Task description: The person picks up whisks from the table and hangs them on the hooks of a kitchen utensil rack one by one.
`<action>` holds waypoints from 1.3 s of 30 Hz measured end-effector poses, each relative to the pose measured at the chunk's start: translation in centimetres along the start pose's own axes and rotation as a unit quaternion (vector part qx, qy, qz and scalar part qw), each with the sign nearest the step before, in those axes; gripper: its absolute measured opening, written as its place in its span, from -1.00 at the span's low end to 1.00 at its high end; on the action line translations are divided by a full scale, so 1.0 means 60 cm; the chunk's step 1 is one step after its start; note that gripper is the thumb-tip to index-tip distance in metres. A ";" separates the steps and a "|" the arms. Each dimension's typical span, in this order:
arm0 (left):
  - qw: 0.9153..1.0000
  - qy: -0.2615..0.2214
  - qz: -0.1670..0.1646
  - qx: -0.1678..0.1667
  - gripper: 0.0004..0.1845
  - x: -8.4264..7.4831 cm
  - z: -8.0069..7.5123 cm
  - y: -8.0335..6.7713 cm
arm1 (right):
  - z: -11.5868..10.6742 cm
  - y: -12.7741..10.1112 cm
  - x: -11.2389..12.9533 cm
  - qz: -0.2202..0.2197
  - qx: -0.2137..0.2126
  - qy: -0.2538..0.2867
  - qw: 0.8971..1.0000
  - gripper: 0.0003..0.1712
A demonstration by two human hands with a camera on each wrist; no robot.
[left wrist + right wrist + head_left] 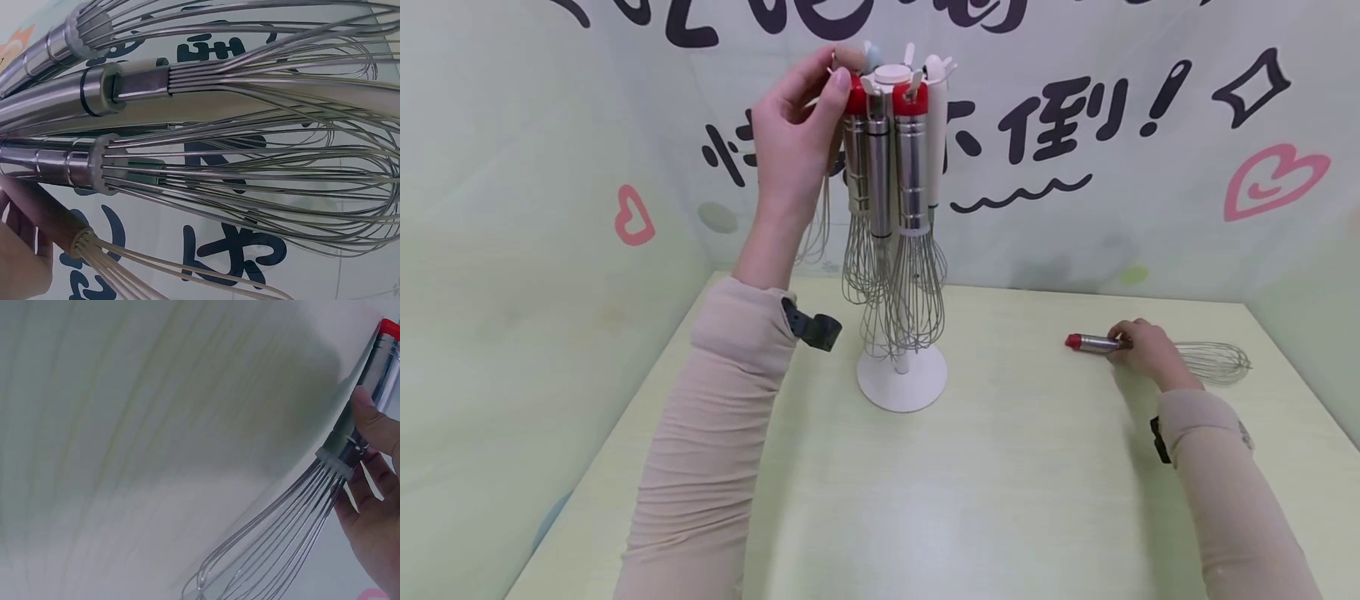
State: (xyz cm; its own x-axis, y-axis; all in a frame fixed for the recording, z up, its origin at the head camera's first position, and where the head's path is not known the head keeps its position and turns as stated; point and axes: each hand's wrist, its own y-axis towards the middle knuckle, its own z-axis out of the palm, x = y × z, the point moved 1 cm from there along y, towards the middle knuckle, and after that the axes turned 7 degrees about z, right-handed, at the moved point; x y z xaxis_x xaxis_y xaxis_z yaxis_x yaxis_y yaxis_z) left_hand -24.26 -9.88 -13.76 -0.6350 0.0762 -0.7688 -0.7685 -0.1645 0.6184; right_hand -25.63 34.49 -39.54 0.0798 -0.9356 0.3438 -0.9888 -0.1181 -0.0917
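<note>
At the top of a white rotating stand (904, 385), my left hand (797, 125) grips a wooden-handled whisk (56, 219), its wires slanting apart from the others. The thumb lies by the red cap of a neighbouring steel whisk (857, 158). Several more whisks hang there, among them a steel whisk with a red cap (913, 167) and a white-handled whisk (936, 142). Over at the right, my right hand (1142, 350) holds a red-tipped steel whisk (369, 381) by its handle, thumb on one side and fingers beneath. That whisk lies level, at or close to the tabletop.
A pale table (970, 492) spans the space, with the stand toward its back. Behind it hangs a printed cloth (1037, 233) with dark characters and pink hearts, and pale panels close both sides. Dark wrist cameras (812, 327) are strapped over both sleeves.
</note>
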 end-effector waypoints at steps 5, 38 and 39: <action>0.997 0.069 0.023 -0.002 -0.51 -0.001 -0.001 -0.005 | 0.001 0.000 0.008 -0.030 -0.001 -0.009 1.000 -0.66; 0.996 0.034 0.063 -0.050 -0.38 -0.037 0.047 -0.060 | -0.052 0.000 0.089 -0.020 -0.108 0.171 0.979 -0.53; 0.996 0.036 0.063 -0.049 -0.37 -0.036 0.046 -0.060 | -0.055 -0.001 0.093 -0.018 -0.110 0.179 0.978 -0.52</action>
State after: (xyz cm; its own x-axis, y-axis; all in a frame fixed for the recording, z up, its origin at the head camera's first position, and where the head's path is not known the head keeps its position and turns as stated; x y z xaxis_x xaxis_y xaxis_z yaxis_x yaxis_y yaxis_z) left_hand -20.35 -6.72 -13.85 -0.7160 -0.0224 -0.6977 -0.6688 -0.2643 0.6949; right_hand -25.57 30.38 -34.56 0.1050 -0.7513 0.6516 -0.9925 -0.0379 0.1162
